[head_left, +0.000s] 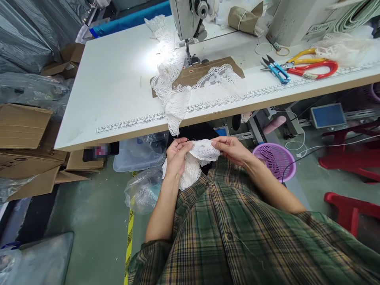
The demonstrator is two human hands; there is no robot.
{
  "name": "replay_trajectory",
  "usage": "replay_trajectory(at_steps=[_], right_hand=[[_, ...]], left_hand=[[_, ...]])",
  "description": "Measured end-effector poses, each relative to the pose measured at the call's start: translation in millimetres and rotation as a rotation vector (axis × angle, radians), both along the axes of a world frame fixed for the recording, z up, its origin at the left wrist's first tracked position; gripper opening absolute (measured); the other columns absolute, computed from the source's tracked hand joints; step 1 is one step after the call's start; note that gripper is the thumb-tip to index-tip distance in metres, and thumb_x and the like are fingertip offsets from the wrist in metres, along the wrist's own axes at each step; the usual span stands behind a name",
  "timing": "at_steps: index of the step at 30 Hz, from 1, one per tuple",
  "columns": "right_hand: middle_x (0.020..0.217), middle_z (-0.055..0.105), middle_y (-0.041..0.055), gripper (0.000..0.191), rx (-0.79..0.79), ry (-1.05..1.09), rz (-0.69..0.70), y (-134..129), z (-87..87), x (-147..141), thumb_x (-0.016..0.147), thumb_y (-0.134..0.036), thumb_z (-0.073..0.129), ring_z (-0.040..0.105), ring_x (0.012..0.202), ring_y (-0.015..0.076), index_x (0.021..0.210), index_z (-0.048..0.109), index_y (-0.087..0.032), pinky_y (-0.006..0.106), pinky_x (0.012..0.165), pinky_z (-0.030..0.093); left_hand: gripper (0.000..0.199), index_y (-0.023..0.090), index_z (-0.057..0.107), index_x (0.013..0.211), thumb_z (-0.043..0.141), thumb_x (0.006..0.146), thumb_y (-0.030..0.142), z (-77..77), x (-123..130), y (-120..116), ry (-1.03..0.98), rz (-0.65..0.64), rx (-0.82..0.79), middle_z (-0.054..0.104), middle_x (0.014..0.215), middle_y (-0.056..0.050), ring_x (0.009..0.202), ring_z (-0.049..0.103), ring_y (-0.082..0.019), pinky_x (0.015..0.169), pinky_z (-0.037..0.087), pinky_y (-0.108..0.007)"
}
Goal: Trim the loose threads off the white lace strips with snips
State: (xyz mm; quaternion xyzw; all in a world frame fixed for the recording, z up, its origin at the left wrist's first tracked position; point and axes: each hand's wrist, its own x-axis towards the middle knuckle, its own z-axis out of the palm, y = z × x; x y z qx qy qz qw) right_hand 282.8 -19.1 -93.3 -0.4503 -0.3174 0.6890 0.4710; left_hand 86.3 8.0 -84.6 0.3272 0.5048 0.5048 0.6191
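White lace fabric (190, 170) hangs over my lap, its upper part stretched between my two hands. My left hand (176, 156) pinches its left end, and my right hand (230, 149) pinches the right end between thumb and fingers. Just above my hands, another strip of white lace (175, 107) drapes over the table's front edge and runs back past the sewing machine (190, 23). More lace (219, 85) lies on a piece of brown cardboard (200, 73) under the needle area.
On the white table (109, 79), blue snips (279, 72) lie beside red-handled scissors (317, 70) and yellow-handled scissors (305, 56). A purple basket (274, 158) stands below at the right. Cardboard boxes (26, 126) are at the left, a red stool (350, 206) at the right.
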Motion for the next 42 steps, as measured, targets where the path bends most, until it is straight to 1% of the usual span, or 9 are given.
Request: replay_trajectory(at_steps=[8,13,16,19,22,28,34,38,42], right_hand=[[0.072,0.074,0.0035,0.035,-0.09,0.069,-0.089,4,-10.5,22,0.058,-0.041,0.089,0.066,0.063,0.0127,0.079,0.076,-0.016,0.026,0.062,0.056],[0.067,0.068,0.0038,0.032,-0.065,-0.336,-0.26,16,-38.0,30,0.067,-0.047,0.075,0.06,0.055,0.0128,0.076,0.071,-0.016,0.029,0.057,0.055],[0.062,0.063,0.002,0.025,-0.065,-0.503,-0.337,21,-50.2,33,0.07,-0.042,0.072,0.053,0.051,0.0139,0.076,0.069,-0.018,0.03,0.053,0.051],[0.08,0.068,0.0064,0.02,-0.032,-0.668,-0.401,19,-50.0,40,0.071,-0.032,0.071,0.062,0.069,0.0207,0.086,0.072,-0.019,0.035,0.069,0.054],[0.101,0.07,0.012,0.022,0.134,-0.952,-0.399,15,-41.5,43,0.079,-0.026,0.063,0.066,0.088,0.0257,0.098,0.073,-0.019,0.039,0.081,0.054],[0.11,0.07,0.0149,0.029,0.579,-1.071,-0.101,16,-32.6,10,0.09,-0.027,0.058,0.064,0.108,0.0296,0.113,0.071,-0.016,0.045,0.099,0.051],[0.137,0.055,0.0282,0.069,0.569,-1.312,0.156,15,-38.4,-24,0.076,-0.036,0.082,0.054,0.124,0.0413,0.133,0.06,-0.004,0.055,0.105,0.046],[0.136,0.058,0.0249,0.041,0.498,-1.288,0.082,18,-43.7,-28,0.085,-0.024,0.069,0.054,0.125,0.0392,0.124,0.067,-0.009,0.055,0.104,0.046],[0.108,0.071,0.0134,0.015,0.361,-0.707,-0.217,25,-50.4,-18,0.077,-0.019,0.065,0.064,0.109,0.0314,0.089,0.073,-0.017,0.045,0.101,0.049]], left_hand=[[0.036,0.017,0.065,0.085,0.087,0.058,0.026,-12.0,15,28,0.111,-0.18,0.049,0.072,0.075,-0.001,0.07,0.068,-0.014,0.072,0.052,-0.028],[0.02,0.02,0.068,0.083,0.08,0.067,0.021,-37.8,51,73,0.453,-0.359,0.244,0.074,0.08,-0.006,0.08,0.07,-0.024,0.078,0.052,-0.036],[0.02,0.02,0.068,0.076,0.083,0.063,0.015,-49.8,65,95,0.621,-0.417,0.315,0.074,0.082,-0.008,0.086,0.069,-0.028,0.086,0.051,-0.041],[0.024,0.019,0.067,0.078,0.085,0.062,0.019,-56.6,58,102,0.686,-0.394,0.338,0.074,0.087,-0.01,0.087,0.069,-0.029,0.09,0.049,-0.043],[0.024,0.02,0.068,0.081,0.084,0.067,0.028,-58.8,38,96,0.764,-0.421,0.37,0.073,0.082,-0.007,0.078,0.067,-0.025,0.083,0.052,-0.039],[0.014,0.022,0.069,0.065,0.079,0.072,0.029,-48.3,16,79,0.815,-0.512,0.272,0.068,0.061,-0.002,0.059,0.06,-0.019,0.062,0.045,-0.03],[0.021,0.023,0.069,0.061,0.079,0.072,0.037,-26.5,16,79,0.861,-0.502,0.304,0.069,0.061,-0.002,0.059,0.059,-0.02,0.06,0.042,-0.03],[0.033,0.022,0.064,0.059,0.082,0.069,0.048,-16.6,30,76,0.714,-0.54,0.299,0.059,0.051,0.0,0.05,0.051,-0.017,0.051,0.037,-0.028],[0.039,0.019,0.066,0.069,0.075,0.075,0.057,-7.7,50,71,0.324,-0.61,0.166,0.062,0.056,0.0,0.05,0.054,-0.014,0.053,0.045,-0.028]])
